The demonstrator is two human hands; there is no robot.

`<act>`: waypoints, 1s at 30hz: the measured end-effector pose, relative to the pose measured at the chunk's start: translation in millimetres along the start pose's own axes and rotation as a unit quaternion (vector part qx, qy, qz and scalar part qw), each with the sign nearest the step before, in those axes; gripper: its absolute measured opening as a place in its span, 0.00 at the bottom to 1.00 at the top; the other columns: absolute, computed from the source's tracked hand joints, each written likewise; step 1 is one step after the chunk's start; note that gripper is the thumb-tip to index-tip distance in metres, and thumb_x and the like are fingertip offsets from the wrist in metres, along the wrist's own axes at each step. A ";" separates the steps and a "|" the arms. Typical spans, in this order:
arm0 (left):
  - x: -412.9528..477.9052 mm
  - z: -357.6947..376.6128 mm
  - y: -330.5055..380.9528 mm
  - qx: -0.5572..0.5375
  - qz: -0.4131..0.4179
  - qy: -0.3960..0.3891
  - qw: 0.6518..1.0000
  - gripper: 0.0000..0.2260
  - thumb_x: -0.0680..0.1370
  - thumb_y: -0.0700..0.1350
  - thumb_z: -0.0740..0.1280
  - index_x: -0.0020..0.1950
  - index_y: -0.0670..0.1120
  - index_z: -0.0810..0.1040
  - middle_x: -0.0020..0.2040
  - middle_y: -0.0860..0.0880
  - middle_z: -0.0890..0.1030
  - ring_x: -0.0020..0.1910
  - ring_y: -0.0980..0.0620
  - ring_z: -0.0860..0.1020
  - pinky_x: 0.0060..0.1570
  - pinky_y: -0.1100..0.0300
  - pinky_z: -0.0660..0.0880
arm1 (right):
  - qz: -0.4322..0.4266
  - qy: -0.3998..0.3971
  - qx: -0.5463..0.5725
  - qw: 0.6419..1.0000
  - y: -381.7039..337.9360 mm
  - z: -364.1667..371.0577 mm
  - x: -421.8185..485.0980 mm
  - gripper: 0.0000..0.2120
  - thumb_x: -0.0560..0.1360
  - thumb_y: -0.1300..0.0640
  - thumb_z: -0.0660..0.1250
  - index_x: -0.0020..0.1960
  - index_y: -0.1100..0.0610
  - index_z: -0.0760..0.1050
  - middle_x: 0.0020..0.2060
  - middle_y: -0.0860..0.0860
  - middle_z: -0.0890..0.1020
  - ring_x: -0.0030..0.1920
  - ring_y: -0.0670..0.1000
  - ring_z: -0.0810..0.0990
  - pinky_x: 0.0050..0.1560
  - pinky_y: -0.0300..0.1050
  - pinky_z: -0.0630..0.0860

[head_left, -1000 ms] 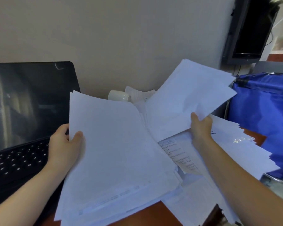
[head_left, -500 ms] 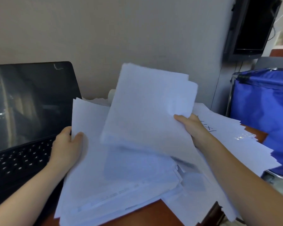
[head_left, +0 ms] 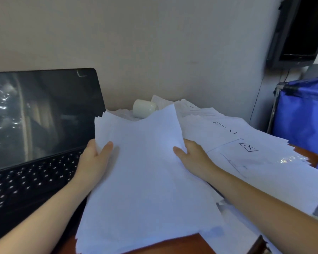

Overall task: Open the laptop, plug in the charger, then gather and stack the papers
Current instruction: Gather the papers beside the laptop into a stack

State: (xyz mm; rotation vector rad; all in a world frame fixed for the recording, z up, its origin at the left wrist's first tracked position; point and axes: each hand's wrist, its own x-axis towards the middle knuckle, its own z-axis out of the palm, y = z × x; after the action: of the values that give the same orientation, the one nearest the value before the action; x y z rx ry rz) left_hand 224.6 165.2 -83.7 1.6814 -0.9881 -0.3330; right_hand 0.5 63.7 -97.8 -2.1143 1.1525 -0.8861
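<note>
Pinching the stack (head_left: 145, 180) at nine o'clock, left grip (head_left: 95, 158); right grip (head_left: 193, 158) pinches three o'clock. It looks floppy, slippery.

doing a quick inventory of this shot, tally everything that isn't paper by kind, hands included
laptop: 1
white cup: 1
wall-mounted screen: 1
blue fabric bin: 1
hands: 2, left hand and right hand, both gripping the paper stack
total: 6

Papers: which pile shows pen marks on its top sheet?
The spread pile beyond the right hand, marked with a boxed X; the held stack is blank on top.
</note>
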 end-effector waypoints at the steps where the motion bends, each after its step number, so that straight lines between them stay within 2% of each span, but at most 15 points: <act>1: 0.4 -0.6 -0.3 0.009 0.005 -0.004 1.000 0.08 0.78 0.47 0.64 0.53 0.44 0.71 0.43 0.53 0.75 0.45 0.50 0.74 0.37 0.59 0.67 | -0.019 -0.025 -0.072 0.997 0.3 1.9 0.4 0.16 0.78 0.48 0.58 0.62 0.54 0.73 0.54 0.50 0.79 0.58 0.53 0.73 0.61 0.48 0.69; 4: 0.6 -2.4 -2.2 0.048 0.029 -0.013 0.998 0.12 0.77 0.41 0.66 0.58 0.43 0.70 0.48 0.49 0.75 0.48 0.48 0.73 0.44 0.57 0.67 | -0.048 -0.063 -0.209 0.975 1.6 1.3 4.3 0.20 0.78 0.40 0.55 0.60 0.53 0.68 0.54 0.46 0.71 0.61 0.51 0.65 0.61 0.44 0.59; 6: 0.3 -2.5 -3.6 0.062 0.039 -0.018 0.997 0.12 0.77 0.38 0.64 0.59 0.42 0.69 0.47 0.51 0.74 0.48 0.48 0.72 0.47 0.57 0.66 | -0.008 -0.009 -0.225 0.974 7.8 -9.8 12.0 0.27 0.75 0.35 0.52 0.64 0.52 0.70 0.60 0.48 0.73 0.65 0.52 0.65 0.63 0.45 0.58; 9: -0.2 -2.6 -4.1 0.064 0.051 -0.018 0.996 0.09 0.78 0.37 0.63 0.56 0.44 0.68 0.41 0.56 0.72 0.46 0.49 0.72 0.46 0.58 0.66 | 0.114 0.111 -0.196 0.968 24.9 -40.4 29.3 0.24 0.77 0.41 0.56 0.68 0.53 0.69 0.67 0.52 0.71 0.68 0.56 0.66 0.65 0.48 0.60; 11: -0.2 -2.8 -3.8 0.051 0.050 -0.012 0.997 0.08 0.78 0.37 0.62 0.55 0.45 0.68 0.41 0.56 0.72 0.45 0.49 0.72 0.45 0.58 0.66 | 0.203 0.121 -0.204 0.950 37.2 -63.5 37.6 0.24 0.76 0.45 0.59 0.70 0.54 0.66 0.67 0.55 0.70 0.67 0.59 0.66 0.65 0.51 0.62; 13: -0.1 -3.6 -3.2 0.036 0.047 -0.005 0.998 0.07 0.78 0.37 0.62 0.53 0.46 0.68 0.41 0.55 0.73 0.45 0.49 0.73 0.45 0.57 0.66 | 0.279 0.112 -0.187 0.935 49.1 -80.1 42.5 0.27 0.75 0.46 0.59 0.71 0.57 0.62 0.68 0.58 0.67 0.67 0.61 0.66 0.64 0.52 0.63; 16: 0.7 -4.6 -3.1 0.022 0.049 0.001 0.999 0.06 0.78 0.37 0.62 0.53 0.46 0.69 0.44 0.51 0.75 0.45 0.48 0.73 0.46 0.57 0.67 | 0.325 0.149 -0.112 0.927 63.3 -91.3 46.9 0.30 0.74 0.47 0.63 0.70 0.59 0.59 0.66 0.59 0.68 0.66 0.63 0.67 0.61 0.53 0.66; 20: 1.8 -4.4 -1.9 0.019 0.047 0.004 0.999 0.06 0.78 0.37 0.62 0.53 0.45 0.70 0.41 0.56 0.73 0.42 0.52 0.73 0.43 0.57 0.66 | 0.319 0.222 -0.029 0.921 65.7 -92.9 52.8 0.29 0.74 0.52 0.67 0.69 0.63 0.61 0.62 0.59 0.73 0.63 0.61 0.71 0.53 0.48 0.68; 23: 2.4 -4.1 -2.0 0.023 0.051 0.001 0.998 0.06 0.78 0.37 0.62 0.53 0.46 0.70 0.40 0.56 0.73 0.43 0.50 0.73 0.44 0.57 0.66 | 0.252 0.307 0.113 0.911 65.9 -85.7 50.3 0.27 0.71 0.57 0.69 0.67 0.65 0.67 0.59 0.58 0.75 0.60 0.58 0.74 0.56 0.47 0.70; 25: 3.3 -4.3 -2.1 0.024 0.053 0.002 0.998 0.06 0.78 0.37 0.62 0.53 0.45 0.70 0.41 0.55 0.73 0.45 0.49 0.73 0.44 0.57 0.66 | 0.210 0.324 0.148 0.911 63.8 -78.5 48.2 0.17 0.68 0.57 0.69 0.52 0.67 0.75 0.44 0.57 0.78 0.47 0.54 0.76 0.45 0.45 0.71; 27: 3.7 -4.1 -2.5 0.023 0.051 0.002 0.998 0.06 0.78 0.37 0.62 0.53 0.45 0.70 0.41 0.54 0.73 0.45 0.49 0.73 0.44 0.57 0.67 | 0.188 0.286 0.052 0.938 58.1 -72.9 45.2 0.10 0.71 0.58 0.66 0.40 0.66 0.74 0.33 0.56 0.74 0.38 0.55 0.73 0.36 0.44 0.65; 30: 2.8 -3.4 -2.2 0.022 0.053 0.000 0.998 0.06 0.78 0.37 0.62 0.53 0.46 0.69 0.42 0.54 0.74 0.46 0.49 0.73 0.45 0.57 0.67 | 0.169 0.163 -0.151 0.960 46.4 -64.7 35.0 0.14 0.75 0.53 0.61 0.34 0.59 0.68 0.31 0.53 0.73 0.34 0.55 0.71 0.32 0.43 0.62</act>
State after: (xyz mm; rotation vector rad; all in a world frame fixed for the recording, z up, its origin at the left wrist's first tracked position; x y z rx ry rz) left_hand 229.5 165.5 -83.8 1.6607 -1.0874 -0.2423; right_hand -57.7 1.0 -82.1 -1.9506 1.8608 -0.9646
